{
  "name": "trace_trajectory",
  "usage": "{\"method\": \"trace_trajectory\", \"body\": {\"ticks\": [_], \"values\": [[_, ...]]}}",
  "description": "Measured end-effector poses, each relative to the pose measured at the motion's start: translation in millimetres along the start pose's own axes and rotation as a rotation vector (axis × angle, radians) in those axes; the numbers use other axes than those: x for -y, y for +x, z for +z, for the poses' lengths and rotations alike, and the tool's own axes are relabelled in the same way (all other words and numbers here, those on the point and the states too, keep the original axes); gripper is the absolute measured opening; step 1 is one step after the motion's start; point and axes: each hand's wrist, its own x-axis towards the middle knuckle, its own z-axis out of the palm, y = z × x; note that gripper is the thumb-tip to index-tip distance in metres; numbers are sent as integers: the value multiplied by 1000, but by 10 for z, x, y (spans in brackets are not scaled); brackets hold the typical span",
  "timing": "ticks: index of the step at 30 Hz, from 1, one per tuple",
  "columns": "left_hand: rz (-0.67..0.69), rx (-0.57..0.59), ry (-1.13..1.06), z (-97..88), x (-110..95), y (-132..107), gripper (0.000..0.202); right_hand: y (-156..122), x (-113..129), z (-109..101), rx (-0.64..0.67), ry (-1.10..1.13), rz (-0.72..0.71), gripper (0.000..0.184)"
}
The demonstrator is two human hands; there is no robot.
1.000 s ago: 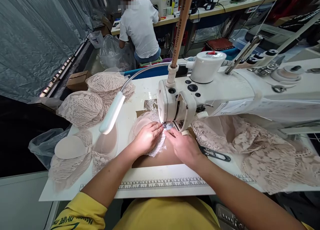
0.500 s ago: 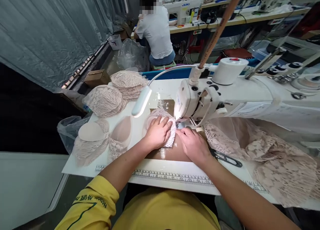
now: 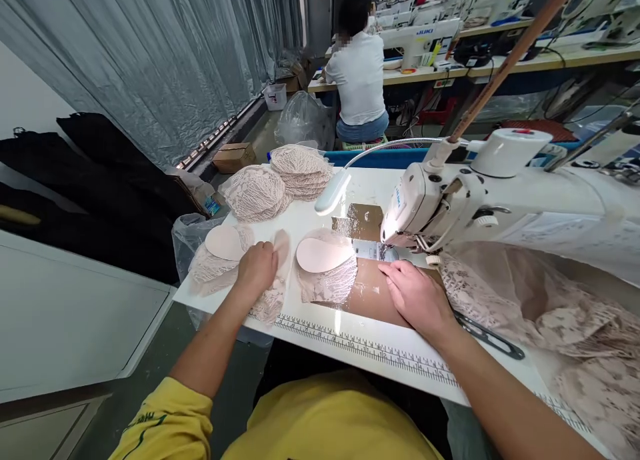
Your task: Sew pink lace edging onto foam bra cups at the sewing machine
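My left hand (image 3: 257, 270) is closed on a beige lace bra cup piece (image 3: 270, 303) at the left of the table, with sheer fabric showing above the fingers. Just left of it lies a lace pile topped by a smooth pale cup pad (image 3: 224, 243). Between my hands, a lace piece (image 3: 333, 285) rests flat with a pale pad (image 3: 324, 255) on it, apart from the needle. My right hand (image 3: 417, 297) lies on the brown plate (image 3: 373, 292) in front of the sewing machine head (image 3: 413, 203), fingers stretched leftward; no held item shows there.
Two stacks of lace cups (image 3: 255, 193) stand at the back left beneath a lamp (image 3: 333, 192). Black thread snips (image 3: 493, 337) lie right of my right forearm, beside heaped lace fabric (image 3: 575, 327). A printed ruler (image 3: 345, 343) follows the front edge. Another person (image 3: 360, 80) sits ahead.
My left hand has left the lace piece by the needle and moved left onto another cup piece. The first piece now lies clear of the needle. The view has swung left.
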Motion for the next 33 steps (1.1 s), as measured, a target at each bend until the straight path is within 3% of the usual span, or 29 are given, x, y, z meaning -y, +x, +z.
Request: {"method": "trace_trajectory", "body": {"ticks": [3, 6, 9, 11, 14, 18, 21, 22, 24, 26, 28, 31, 33], "values": [[14, -87, -52, -6, 18, -192, 22, -24, 20, -144, -7, 306, 28, 31], [91, -362, -189, -119, -18, -453, 17, -73, 143, -348, 98, 638, 97, 31], [280, -570, -343, -251, -185, -715, 12, -101, 421, -464, 227, 978, 169, 44], [427, -570, -457, -309, -368, -842, 14, -103, 655, -450, 257, 1230, 170, 53], [556, -356, -762, -330, -624, -918, 20, -123, 935, -356, 273, 1507, 202, 41], [412, 163, -1406, -289, -740, -862, 55, -242, 1000, -299, 328, 1605, 296, 31], [314, 619, -1700, -287, -744, -820, 41, -360, 901, -326, 283, 1647, 339, 31], [291, 718, -1734, -298, -753, -814, 37, -395, 867, -337, 270, 1658, 334, 31], [250, 780, -1771, -328, -790, -792, 39, -454, 824, -357, 259, 1686, 349, 32], [254, 724, -1785, -354, -841, -732, 40, -498, 819, -376, 215, 1725, 443, 37], [343, 586, -1701, -357, -888, -612, 35, -535, 831, -406, 179, 1733, 549, 42], [511, 189, -1236, -296, -911, -363, 21, -633, 767, -505, 208, 1659, 635, 43], [547, 15, -830, -207, -873, -212, 20, -754, 622, -619, 169, 1551, 687, 40]]}}
